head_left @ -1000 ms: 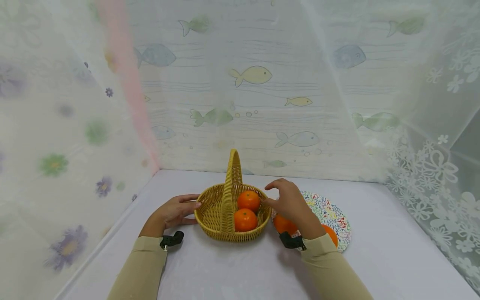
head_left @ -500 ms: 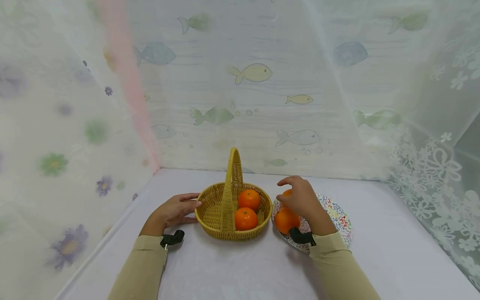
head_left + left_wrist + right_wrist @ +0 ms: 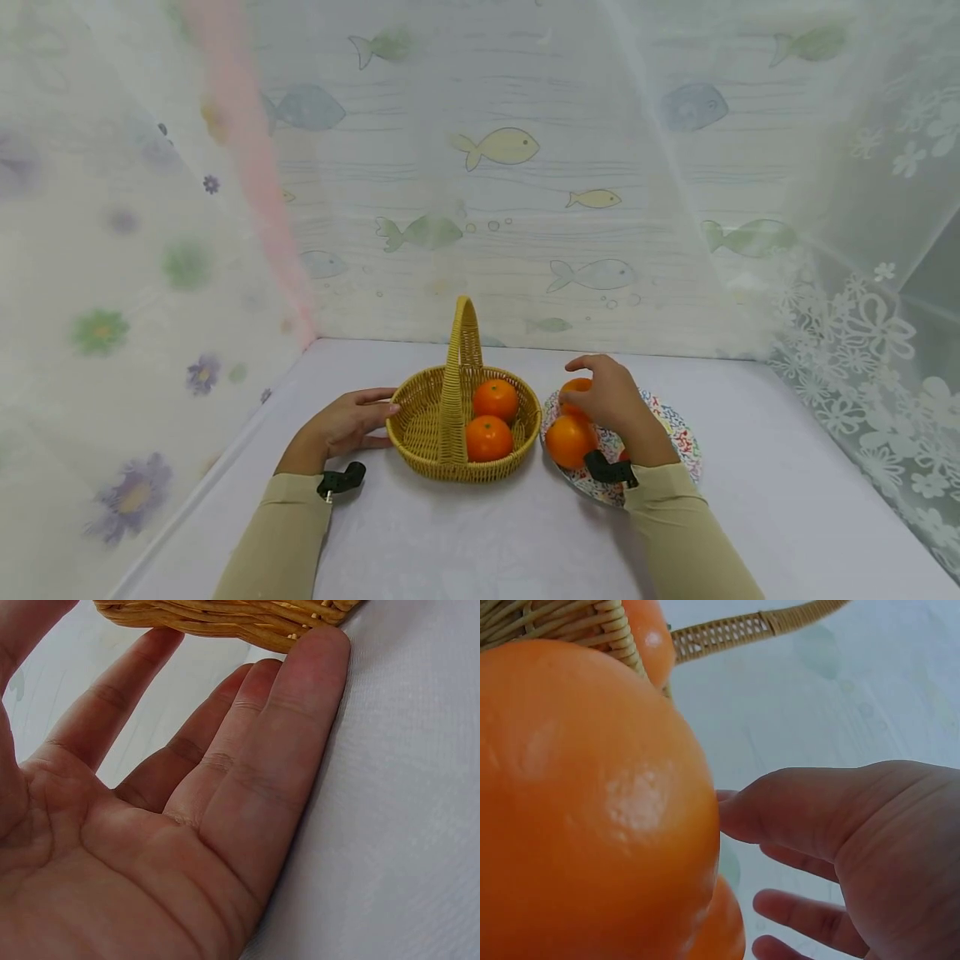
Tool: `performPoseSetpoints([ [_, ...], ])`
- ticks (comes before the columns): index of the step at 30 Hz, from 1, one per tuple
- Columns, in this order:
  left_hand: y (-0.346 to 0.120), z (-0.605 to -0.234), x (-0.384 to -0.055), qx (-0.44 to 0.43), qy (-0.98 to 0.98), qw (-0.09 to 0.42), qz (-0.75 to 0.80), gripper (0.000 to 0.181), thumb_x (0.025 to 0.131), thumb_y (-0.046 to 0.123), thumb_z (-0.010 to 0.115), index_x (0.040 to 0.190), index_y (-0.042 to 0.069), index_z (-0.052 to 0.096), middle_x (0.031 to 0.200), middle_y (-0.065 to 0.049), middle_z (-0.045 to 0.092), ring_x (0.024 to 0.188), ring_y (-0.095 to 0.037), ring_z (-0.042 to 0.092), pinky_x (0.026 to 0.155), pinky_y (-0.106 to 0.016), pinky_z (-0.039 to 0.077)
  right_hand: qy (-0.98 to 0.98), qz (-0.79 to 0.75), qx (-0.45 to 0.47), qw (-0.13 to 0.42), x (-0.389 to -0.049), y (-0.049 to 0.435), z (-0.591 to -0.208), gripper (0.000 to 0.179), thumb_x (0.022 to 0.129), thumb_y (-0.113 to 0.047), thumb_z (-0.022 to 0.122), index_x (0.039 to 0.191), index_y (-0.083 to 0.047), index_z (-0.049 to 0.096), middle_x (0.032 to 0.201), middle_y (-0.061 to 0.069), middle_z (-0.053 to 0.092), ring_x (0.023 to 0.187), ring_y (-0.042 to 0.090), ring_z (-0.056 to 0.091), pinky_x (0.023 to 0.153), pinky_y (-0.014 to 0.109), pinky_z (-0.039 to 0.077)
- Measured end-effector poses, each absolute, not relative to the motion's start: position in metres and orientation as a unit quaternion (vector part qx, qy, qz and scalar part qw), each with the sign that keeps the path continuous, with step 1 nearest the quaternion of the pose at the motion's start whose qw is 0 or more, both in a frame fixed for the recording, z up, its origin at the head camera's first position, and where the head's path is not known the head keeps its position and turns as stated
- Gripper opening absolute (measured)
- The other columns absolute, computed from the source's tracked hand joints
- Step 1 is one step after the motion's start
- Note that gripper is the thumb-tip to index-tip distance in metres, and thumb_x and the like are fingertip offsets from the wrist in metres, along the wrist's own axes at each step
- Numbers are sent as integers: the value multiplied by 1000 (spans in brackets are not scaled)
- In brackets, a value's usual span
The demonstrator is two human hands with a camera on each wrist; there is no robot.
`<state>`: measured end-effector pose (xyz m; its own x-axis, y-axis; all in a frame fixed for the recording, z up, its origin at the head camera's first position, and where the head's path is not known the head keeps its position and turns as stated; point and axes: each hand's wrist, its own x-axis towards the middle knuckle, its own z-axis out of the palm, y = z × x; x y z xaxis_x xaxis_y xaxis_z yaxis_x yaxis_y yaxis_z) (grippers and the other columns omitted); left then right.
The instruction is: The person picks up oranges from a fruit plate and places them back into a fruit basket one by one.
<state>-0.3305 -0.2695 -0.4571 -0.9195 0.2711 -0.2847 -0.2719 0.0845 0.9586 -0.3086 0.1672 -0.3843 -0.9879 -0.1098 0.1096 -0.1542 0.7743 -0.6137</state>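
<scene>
1. The left side of the yellow woven basket is touched by the fingertips of the left hand. Its fingers are stretched out loosely, and nothing is held. The hand may be put there so that the basket is steadied.
2. The right hand is placed at the back orange. A wide gap is left between its thumb and fingers, likely so that round fruit can fit. No grip is seen; whether the orange is touched cannot be told.
3. In the basket, two fruits are held: a far orange and a near orange. Both are set right of the tall handle.
4. On the speckled plate, the back orange and a front orange are carried. A small red-orange patch is mostly hidden by the arm.
5. The plate is set just beside the basket on the white bench, perhaps so that both can be reached easily.
</scene>
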Motion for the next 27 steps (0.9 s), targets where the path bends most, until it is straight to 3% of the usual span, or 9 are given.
performPoseSetpoints([
  [27,-273,-455,-330,15,705,212,677,70,97,28,75,156,9,43,151,-13,55,122,-21,66,97,-51,59,-945,321,61,-5,-321,179,-405,67,88,-33,81,144,-6,56,140,23,60,121,41,59,102,58,53],
])
